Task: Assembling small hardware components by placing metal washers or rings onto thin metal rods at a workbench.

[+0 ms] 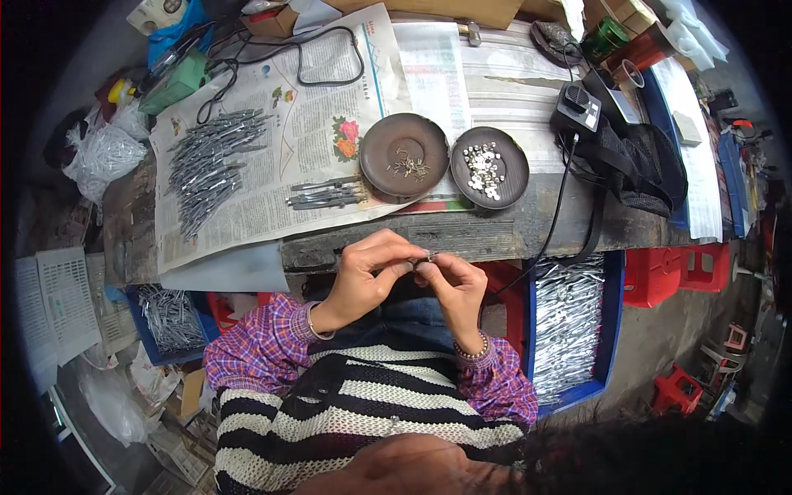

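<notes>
Just off the front edge of the bench, my left hand (369, 271) and my right hand (456, 289) meet with their fingertips pinched together. Between them is a tiny piece with a metallic glint, too small and covered to name. Beyond the hands, a brown round dish (381, 177) holds small brass-coloured pins. To its right, a second dark dish (516, 186) carries small shiny silver pieces. A short row of slim dark-and-silver metal parts (323, 194) lies on the newspaper left of the dishes. Farther left is a larger heap of similar parts (210, 169).
Newspaper (309, 124) covers the left of the wooden bench (445, 235). A black power adapter (576, 111) with a hanging cable and a black bag (648, 177) sit at right. Below the bench are blue bins (615, 330) of silver parts and red stools (678, 389).
</notes>
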`<state>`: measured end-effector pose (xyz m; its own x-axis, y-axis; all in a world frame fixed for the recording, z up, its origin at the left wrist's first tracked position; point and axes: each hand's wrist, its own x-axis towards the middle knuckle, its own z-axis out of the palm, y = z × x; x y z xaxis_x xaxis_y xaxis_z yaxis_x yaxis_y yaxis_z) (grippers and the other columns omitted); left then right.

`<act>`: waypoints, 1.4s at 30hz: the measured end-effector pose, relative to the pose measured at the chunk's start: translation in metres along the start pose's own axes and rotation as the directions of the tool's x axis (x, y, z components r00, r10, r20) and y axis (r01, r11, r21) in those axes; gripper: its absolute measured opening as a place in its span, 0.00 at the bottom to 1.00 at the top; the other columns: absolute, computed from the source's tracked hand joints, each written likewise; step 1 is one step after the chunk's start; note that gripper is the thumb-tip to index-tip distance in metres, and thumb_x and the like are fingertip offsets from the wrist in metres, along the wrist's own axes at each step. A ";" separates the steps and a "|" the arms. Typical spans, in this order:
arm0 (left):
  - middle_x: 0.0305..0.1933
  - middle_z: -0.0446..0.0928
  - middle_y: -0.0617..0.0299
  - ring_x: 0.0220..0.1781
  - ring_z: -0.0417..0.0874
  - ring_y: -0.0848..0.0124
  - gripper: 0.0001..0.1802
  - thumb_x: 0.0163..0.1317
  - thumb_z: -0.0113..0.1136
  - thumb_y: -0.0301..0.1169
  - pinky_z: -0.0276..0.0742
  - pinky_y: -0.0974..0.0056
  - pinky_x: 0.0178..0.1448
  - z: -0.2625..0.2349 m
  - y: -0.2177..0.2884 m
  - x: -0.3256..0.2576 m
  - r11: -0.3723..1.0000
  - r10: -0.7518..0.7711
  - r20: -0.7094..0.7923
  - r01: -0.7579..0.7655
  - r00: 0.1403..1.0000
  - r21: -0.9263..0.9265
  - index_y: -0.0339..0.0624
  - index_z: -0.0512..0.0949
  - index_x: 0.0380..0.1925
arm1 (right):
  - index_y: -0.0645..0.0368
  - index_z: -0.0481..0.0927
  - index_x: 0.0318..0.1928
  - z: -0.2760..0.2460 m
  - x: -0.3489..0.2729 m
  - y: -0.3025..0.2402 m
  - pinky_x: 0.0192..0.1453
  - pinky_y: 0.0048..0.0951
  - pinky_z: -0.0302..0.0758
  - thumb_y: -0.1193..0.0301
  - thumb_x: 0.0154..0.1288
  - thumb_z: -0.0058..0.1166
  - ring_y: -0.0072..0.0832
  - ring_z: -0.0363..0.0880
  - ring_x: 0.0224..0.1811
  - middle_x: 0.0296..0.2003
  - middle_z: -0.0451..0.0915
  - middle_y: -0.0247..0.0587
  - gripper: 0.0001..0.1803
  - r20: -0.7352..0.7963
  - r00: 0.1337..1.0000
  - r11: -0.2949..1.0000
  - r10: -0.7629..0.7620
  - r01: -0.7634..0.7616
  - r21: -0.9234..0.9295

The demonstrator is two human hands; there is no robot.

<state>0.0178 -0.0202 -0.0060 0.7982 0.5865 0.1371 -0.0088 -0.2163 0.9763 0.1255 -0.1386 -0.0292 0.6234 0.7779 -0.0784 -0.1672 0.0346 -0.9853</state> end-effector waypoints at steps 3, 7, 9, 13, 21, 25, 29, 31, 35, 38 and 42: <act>0.33 0.78 0.58 0.34 0.80 0.70 0.12 0.52 0.58 0.15 0.75 0.69 0.37 -0.001 0.001 0.002 0.998 0.015 0.003 -0.015 1.000 0.054 0.37 0.82 0.37 | 0.71 0.80 0.39 0.001 0.000 -0.002 0.33 0.19 0.73 0.79 0.63 0.53 0.21 0.77 0.27 0.28 0.80 0.38 0.07 -0.097 0.991 0.980 0.097 -0.079 0.181; 0.33 0.78 0.58 0.34 0.80 0.69 0.11 0.52 0.58 0.16 0.75 0.69 0.38 -0.001 0.002 -0.001 0.998 -0.006 0.014 0.005 1.000 0.067 0.36 0.81 0.36 | 0.69 0.80 0.39 -0.002 0.002 0.000 0.33 0.18 0.74 0.80 0.62 0.55 0.19 0.77 0.27 0.30 0.80 0.37 0.06 -0.074 0.994 0.970 0.085 -0.065 0.236; 0.32 0.77 0.58 0.34 0.80 0.68 0.09 0.52 0.57 0.17 0.75 0.68 0.38 0.000 0.006 0.000 0.995 -0.078 -0.004 0.078 0.997 0.056 0.34 0.79 0.35 | 0.68 0.79 0.41 -0.001 0.002 0.000 0.34 0.18 0.74 0.79 0.63 0.54 0.19 0.77 0.28 0.31 0.80 0.37 0.07 -0.044 0.997 0.972 0.067 -0.056 0.229; 0.32 0.77 0.59 0.33 0.80 0.70 0.09 0.52 0.56 0.17 0.74 0.70 0.38 -0.004 0.010 0.002 0.987 0.003 -0.014 0.000 1.000 0.161 0.34 0.79 0.35 | 0.68 0.77 0.42 -0.006 0.004 0.004 0.34 0.19 0.73 0.80 0.63 0.53 0.19 0.77 0.28 0.32 0.79 0.36 0.08 -0.076 0.993 0.953 0.091 -0.064 0.297; 0.33 0.78 0.58 0.34 0.80 0.69 0.11 0.51 0.59 0.17 0.74 0.70 0.37 -0.001 0.003 0.002 0.991 0.014 -0.007 -0.013 1.000 0.135 0.36 0.81 0.36 | 0.67 0.78 0.44 0.002 0.001 0.009 0.36 0.18 0.75 0.82 0.59 0.57 0.16 0.78 0.31 0.33 0.80 0.34 0.11 -0.079 0.996 0.995 0.030 -0.023 0.093; 0.33 0.79 0.57 0.35 0.80 0.68 0.12 0.51 0.58 0.16 0.74 0.69 0.37 -0.003 0.004 0.002 0.995 -0.017 0.011 0.016 1.000 0.103 0.37 0.82 0.36 | 0.67 0.80 0.42 -0.008 0.007 0.010 0.35 0.17 0.75 0.82 0.57 0.57 0.16 0.78 0.31 0.32 0.81 0.34 0.11 -0.170 0.984 0.989 0.060 -0.037 0.140; 0.33 0.79 0.57 0.35 0.80 0.68 0.12 0.51 0.58 0.16 0.74 0.69 0.38 -0.002 0.003 0.000 0.994 -0.014 0.021 0.011 1.000 0.111 0.37 0.82 0.37 | 0.66 0.81 0.41 -0.003 0.004 0.012 0.33 0.17 0.74 0.81 0.56 0.59 0.16 0.78 0.28 0.29 0.81 0.35 0.10 -0.069 0.997 1.000 0.016 -0.016 0.001; 0.33 0.78 0.57 0.35 0.80 0.68 0.13 0.51 0.58 0.16 0.74 0.69 0.38 -0.003 0.004 0.000 0.996 -0.044 0.015 0.043 0.999 0.081 0.37 0.82 0.37 | 0.67 0.81 0.39 -0.007 0.008 0.006 0.32 0.17 0.74 0.81 0.57 0.59 0.16 0.78 0.28 0.28 0.81 0.34 0.08 -0.150 0.982 0.976 0.114 -0.083 0.201; 0.33 0.78 0.57 0.34 0.79 0.68 0.12 0.51 0.58 0.16 0.74 0.69 0.38 -0.004 0.004 -0.002 0.993 -0.054 0.013 0.052 0.998 0.104 0.37 0.82 0.37 | 0.68 0.82 0.35 -0.007 0.003 0.004 0.30 0.16 0.72 0.80 0.59 0.57 0.15 0.75 0.25 0.26 0.80 0.34 0.04 -0.057 0.997 0.999 0.043 -0.044 -0.010; 0.32 0.78 0.57 0.34 0.80 0.68 0.13 0.51 0.58 0.16 0.74 0.69 0.38 -0.002 0.005 0.000 0.995 -0.054 -0.001 0.054 0.999 0.087 0.37 0.82 0.37 | 0.68 0.82 0.36 -0.008 0.003 0.010 0.30 0.16 0.72 0.81 0.56 0.60 0.15 0.75 0.25 0.26 0.81 0.34 0.06 -0.116 0.985 0.984 0.125 -0.108 0.141; 0.32 0.78 0.57 0.34 0.80 0.68 0.14 0.49 0.58 0.14 0.74 0.68 0.38 -0.003 0.002 -0.002 0.995 -0.018 0.008 0.017 1.000 0.099 0.38 0.82 0.37 | 0.69 0.79 0.34 -0.004 0.003 0.003 0.30 0.17 0.72 0.79 0.60 0.57 0.17 0.76 0.24 0.23 0.78 0.34 0.04 -0.056 0.988 0.967 -0.145 0.130 -0.220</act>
<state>0.0146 -0.0193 -0.0035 0.8033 0.5838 0.1178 0.0650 -0.2826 0.9570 0.1300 -0.1392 -0.0333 0.6827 0.7284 0.0572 0.0874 -0.0036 -0.9962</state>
